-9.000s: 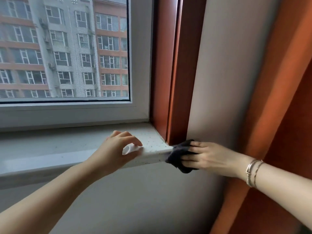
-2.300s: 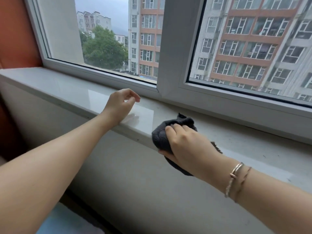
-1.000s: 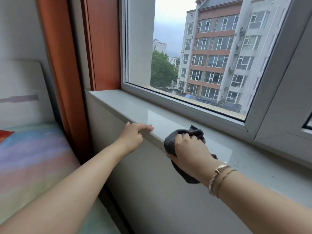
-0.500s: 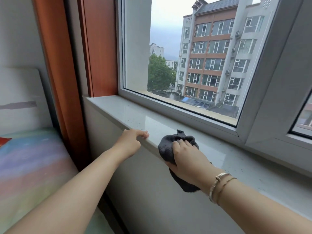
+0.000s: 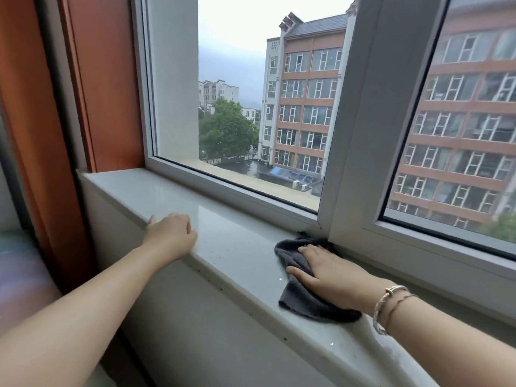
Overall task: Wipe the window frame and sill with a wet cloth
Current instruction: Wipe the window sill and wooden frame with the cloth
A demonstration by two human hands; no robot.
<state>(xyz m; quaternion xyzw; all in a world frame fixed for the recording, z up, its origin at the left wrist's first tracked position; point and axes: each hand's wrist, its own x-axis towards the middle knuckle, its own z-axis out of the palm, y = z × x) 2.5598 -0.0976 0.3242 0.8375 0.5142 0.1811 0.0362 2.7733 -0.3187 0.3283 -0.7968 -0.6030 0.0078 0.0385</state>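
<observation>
Item: dark cloth (image 5: 300,277), spread on the sill (image 5: 229,247).
We press it under our flat right hand (image 5: 332,272), touching the window frame (image 5: 360,174) upright's foot; left hand (image 5: 171,236) rests at the sill's front edge, fingers seemingly curled, holding nothing.

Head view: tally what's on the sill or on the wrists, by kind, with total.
Hands: 2, left hand, right hand
Cloth: 1, dark grey cloth, flat on the sill
Bracelets: 2, bracelets, right wrist
Total: 5
</observation>
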